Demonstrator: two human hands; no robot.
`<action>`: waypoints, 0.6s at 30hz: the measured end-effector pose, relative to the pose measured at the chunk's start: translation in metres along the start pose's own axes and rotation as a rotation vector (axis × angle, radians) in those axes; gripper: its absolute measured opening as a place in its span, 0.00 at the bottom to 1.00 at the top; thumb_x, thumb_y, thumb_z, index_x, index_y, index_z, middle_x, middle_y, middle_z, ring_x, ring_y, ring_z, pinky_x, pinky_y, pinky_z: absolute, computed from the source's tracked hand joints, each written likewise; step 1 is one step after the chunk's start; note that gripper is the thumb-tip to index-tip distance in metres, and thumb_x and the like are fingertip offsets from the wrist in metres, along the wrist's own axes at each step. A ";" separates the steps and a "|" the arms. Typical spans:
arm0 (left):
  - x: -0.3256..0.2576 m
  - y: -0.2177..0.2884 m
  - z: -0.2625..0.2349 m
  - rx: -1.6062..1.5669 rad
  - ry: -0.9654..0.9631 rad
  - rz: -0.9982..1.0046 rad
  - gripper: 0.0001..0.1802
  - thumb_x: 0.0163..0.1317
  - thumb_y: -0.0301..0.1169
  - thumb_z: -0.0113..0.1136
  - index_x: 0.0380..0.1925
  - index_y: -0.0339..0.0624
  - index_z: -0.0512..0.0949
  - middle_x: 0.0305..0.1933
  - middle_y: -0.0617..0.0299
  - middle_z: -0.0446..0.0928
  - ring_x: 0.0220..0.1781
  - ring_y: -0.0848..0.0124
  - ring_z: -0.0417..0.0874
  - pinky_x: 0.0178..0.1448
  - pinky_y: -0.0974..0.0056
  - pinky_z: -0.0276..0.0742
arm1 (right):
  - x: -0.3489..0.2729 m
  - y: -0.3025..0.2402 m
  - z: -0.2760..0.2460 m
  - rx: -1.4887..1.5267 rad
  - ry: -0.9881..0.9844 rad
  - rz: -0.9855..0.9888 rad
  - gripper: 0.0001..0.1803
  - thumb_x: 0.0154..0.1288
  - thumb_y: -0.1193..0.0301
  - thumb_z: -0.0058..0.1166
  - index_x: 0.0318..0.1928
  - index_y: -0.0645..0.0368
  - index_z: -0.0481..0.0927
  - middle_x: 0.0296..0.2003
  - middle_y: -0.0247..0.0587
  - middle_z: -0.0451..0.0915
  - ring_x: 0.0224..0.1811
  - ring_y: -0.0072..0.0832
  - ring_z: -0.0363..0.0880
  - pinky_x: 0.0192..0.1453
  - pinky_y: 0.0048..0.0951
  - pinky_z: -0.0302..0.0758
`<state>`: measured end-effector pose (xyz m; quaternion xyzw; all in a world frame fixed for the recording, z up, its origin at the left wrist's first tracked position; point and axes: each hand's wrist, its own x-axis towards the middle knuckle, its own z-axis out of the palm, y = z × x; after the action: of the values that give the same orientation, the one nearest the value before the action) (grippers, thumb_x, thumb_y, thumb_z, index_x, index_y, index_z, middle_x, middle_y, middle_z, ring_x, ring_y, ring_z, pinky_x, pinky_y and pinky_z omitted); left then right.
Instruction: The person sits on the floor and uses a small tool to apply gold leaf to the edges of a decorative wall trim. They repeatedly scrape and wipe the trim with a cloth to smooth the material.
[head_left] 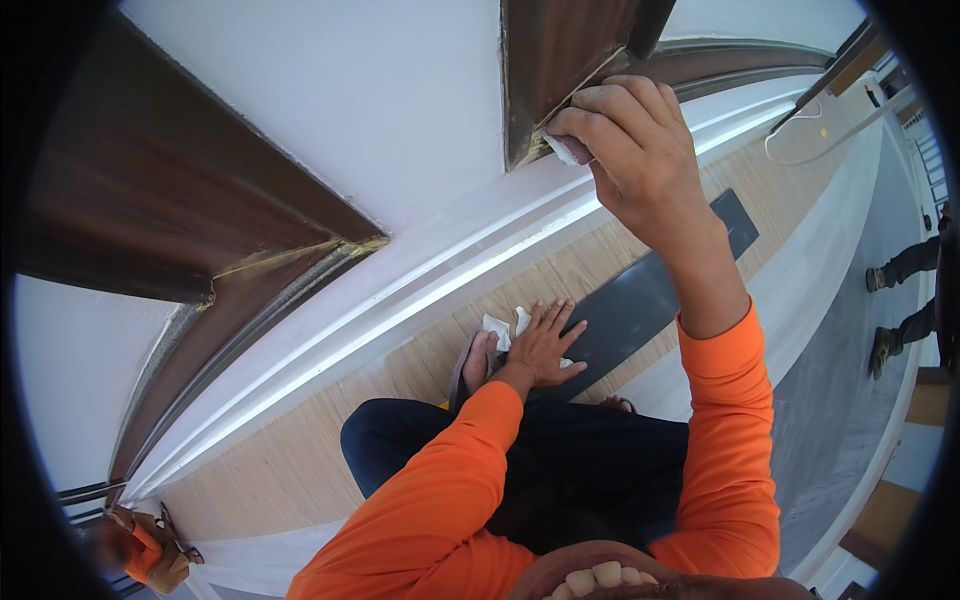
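Pale wall (400,90) surrounds the trim (570,50), with a board (622,312) and the spread left hand (541,352) below it, and the right hand (642,145), clamped on a scrap (562,149), at its lower corner, where light, even pressure would probably work best.

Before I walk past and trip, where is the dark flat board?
In the head view, the dark flat board lies on the floor, right of centre, its near end by the left hand.

You've got open air between your right hand (640,150) and left hand (540,350), over the dark board (630,312); ahead, brown trim (560,50) stands in the right one's way.
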<state>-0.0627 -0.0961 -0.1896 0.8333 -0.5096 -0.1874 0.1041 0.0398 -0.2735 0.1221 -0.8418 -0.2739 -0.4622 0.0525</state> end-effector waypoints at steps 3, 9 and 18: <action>0.001 0.001 0.002 0.004 0.000 -0.002 0.46 0.71 0.68 0.45 0.80 0.55 0.63 0.88 0.46 0.45 0.90 0.52 0.41 0.89 0.41 0.30 | 0.001 -0.001 0.001 0.000 0.014 -0.002 0.14 0.54 0.78 0.62 0.43 0.51 0.84 0.41 0.29 0.81 0.46 0.31 0.80 0.48 0.35 0.71; 0.002 0.001 0.001 0.003 -0.008 -0.004 0.46 0.71 0.68 0.45 0.81 0.55 0.62 0.88 0.46 0.44 0.90 0.53 0.40 0.89 0.41 0.29 | -0.002 0.000 0.001 -0.019 0.032 -0.003 0.14 0.55 0.77 0.62 0.43 0.51 0.84 0.41 0.28 0.81 0.48 0.30 0.80 0.49 0.35 0.71; 0.001 0.003 -0.002 0.054 -0.035 -0.010 0.46 0.72 0.70 0.41 0.82 0.56 0.60 0.89 0.47 0.44 0.90 0.53 0.40 0.88 0.41 0.31 | -0.002 -0.004 0.005 -0.037 0.048 -0.022 0.14 0.55 0.75 0.63 0.44 0.49 0.84 0.42 0.27 0.81 0.51 0.32 0.79 0.53 0.35 0.72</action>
<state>-0.0639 -0.0986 -0.1872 0.8350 -0.5119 -0.1886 0.0717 0.0402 -0.2694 0.1170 -0.8283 -0.2729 -0.4878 0.0384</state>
